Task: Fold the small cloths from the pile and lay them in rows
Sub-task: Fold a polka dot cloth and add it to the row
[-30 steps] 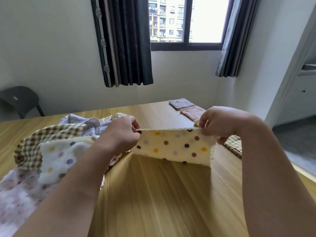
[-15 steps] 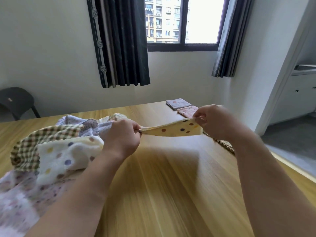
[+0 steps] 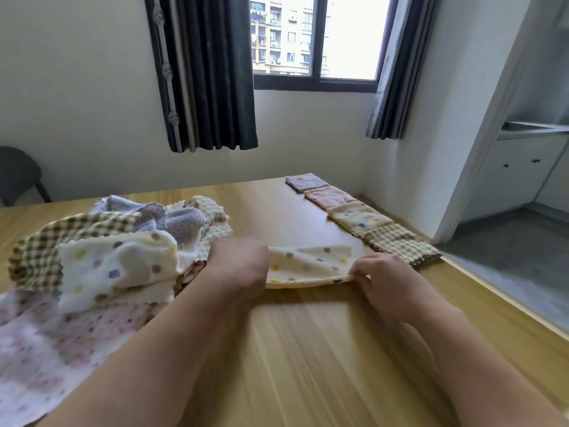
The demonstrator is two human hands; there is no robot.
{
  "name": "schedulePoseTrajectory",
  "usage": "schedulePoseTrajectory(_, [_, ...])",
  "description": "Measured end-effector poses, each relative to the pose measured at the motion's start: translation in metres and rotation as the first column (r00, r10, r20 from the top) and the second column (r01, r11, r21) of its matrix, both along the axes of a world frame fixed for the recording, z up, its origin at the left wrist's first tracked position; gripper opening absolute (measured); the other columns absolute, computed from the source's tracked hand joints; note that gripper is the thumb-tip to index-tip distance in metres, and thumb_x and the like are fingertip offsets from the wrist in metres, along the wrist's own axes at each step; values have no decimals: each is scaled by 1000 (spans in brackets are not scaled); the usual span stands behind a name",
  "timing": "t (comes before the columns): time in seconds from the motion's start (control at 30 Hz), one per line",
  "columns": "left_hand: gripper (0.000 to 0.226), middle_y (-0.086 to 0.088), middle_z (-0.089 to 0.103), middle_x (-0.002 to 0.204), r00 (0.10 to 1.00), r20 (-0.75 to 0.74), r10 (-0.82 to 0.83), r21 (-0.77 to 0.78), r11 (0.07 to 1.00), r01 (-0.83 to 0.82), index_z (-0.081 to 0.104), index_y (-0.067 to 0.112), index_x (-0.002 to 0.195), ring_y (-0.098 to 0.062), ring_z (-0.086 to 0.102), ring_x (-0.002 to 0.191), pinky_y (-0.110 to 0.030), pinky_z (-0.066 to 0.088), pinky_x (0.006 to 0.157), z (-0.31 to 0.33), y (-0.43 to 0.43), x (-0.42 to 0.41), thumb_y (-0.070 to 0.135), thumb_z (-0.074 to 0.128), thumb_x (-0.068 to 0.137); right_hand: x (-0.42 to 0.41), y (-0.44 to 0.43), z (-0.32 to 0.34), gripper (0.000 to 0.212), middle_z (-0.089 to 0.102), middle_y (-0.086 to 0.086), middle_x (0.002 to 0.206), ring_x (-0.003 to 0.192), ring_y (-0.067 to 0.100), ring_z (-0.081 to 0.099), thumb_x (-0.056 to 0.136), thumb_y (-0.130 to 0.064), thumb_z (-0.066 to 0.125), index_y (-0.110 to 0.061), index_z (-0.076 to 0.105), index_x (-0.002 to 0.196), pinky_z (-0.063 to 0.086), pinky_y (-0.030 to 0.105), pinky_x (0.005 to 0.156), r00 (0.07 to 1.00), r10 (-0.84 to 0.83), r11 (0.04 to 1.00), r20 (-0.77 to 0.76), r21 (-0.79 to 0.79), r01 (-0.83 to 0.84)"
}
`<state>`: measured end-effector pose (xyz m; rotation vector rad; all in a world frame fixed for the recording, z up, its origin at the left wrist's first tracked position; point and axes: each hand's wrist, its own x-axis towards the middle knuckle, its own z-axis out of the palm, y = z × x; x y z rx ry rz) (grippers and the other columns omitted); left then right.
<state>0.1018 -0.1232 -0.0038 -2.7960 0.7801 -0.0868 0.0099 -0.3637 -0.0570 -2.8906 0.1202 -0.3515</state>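
Wooden table [image 3: 308, 365] — cream dotted cloth [image 3: 308, 263], pinched by left hand [image 3: 238, 265] and right hand [image 3: 380, 280].

You're in a home apartment: dark fabric curtains [image 3: 212, 72] frame a black-framed window [image 3: 314, 41], and white kitchen cabinets [image 3: 520, 177] show beyond the light wooden surface [image 3: 308, 349].

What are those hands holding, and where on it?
The left hand and right hand pinch the cream dotted cloth by its near edge, one at each end.
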Motion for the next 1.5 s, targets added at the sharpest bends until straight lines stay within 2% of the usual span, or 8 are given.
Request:
schedulePoseTrajectory(0.17, [29, 6, 52, 68, 988, -151, 34, 74, 997, -23, 53, 15, 72, -19, 56, 70, -28, 47, 65, 11, 1, -6, 33, 73, 84, -5, 9, 5, 24, 68, -14, 114, 109, 11, 62, 92, -20, 56, -29, 76, 103, 48, 25, 97, 997, -21, 1000, -77, -8, 21])
schedulePoseTrajectory(0.27, [48, 3, 56, 68, 981, -192, 12, -107, 994, -33, 53, 14, 66, -23, 61, 75, -29, 49, 68, 11, -3, -3, 52, 66, 91, -7, 19, 15, 24, 64, -20, 127, 116, 8, 60, 90, -33, 58, -34, 75, 107, 46, 26, 98, 997, -58, 998, -51, -21, 57])
schedulePoseTrajectory(0.4, [28, -5, 59, 118, 997, -20, -77, -421, 905, 61, 62, 19, 116, -29, 59, 111, -40, 51, 90, -14, -19, 0, 38, 45, 104, 13, 41, 26, 35, 56, -17, 144, 121, 8, 59, 99, -40, 52, -32, 68, 129, 39, 24, 102, 999, -39, 996, 11, 82, 38])
schedulePoseTrajectory(0.53, [42, -5, 49, 146, 988, -77, -135, -378, 921, 96, 48, 18, 143, -25, 42, 139, -39, 35, 114, -54, -23, 9, 37, 39, 106, 50, 63, 11, 44, 54, 0, 149, 139, 17, 46, 106, -34, 42, -21, 53, 146, 31, 26, 114, 997, 12, 986, -83, 165, 1])
schedulePoseTrajectory(0.67, [59, -2, 13, 170, 960, -247, -132, -336, 941, 43, 17, 19, 162, -21, 7, 156, -39, 5, 126, -67, -18, 22, 43, 25, 109, 64, 63, -17, 51, 33, 4, 163, 153, 18, 21, 109, -36, 30, -14, 37, 155, 16, 31, 125, 978, 37, 993, -205, 117, -13])
schedulePoseTrajectory(1.0, [71, -9, -8, 170, 949, -313, 27, -213, 972, -98, -3, 12, 162, -28, -9, 156, -48, -4, 126, -69, -19, 29, 53, 15, 106, 69, 56, -20, 57, 14, 2, 169, 156, 14, 6, 110, -38, 25, -15, 21, 161, 5, 33, 127, 984, -22, 993, -177, 110, 42])
schedulePoseTrajectory(1.23, [63, -2, -8, 170, 944, -315, -97, -265, 964, 11, -1, 14, 162, -19, -9, 156, -41, -2, 127, -70, -23, 24, 42, 17, 110, 76, 61, -21, 55, 18, -3, 168, 155, 11, 9, 109, -35, 26, -19, 23, 161, 6, 31, 126, 973, 63, 995, -221, 94, -43])
schedulePoseTrajectory(1.5, [80, -8, -22, 167, 891, -444, 94, -85, 986, -147, -15, 10, 159, -25, -16, 155, -45, -5, 126, -54, 2, 40, 60, 14, 104, 73, 33, -21, 58, 11, 0, 170, 156, 14, 4, 109, -39, 21, -14, 15, 162, 2, 33, 126, 955, -116, 984, -273, 100, 149])
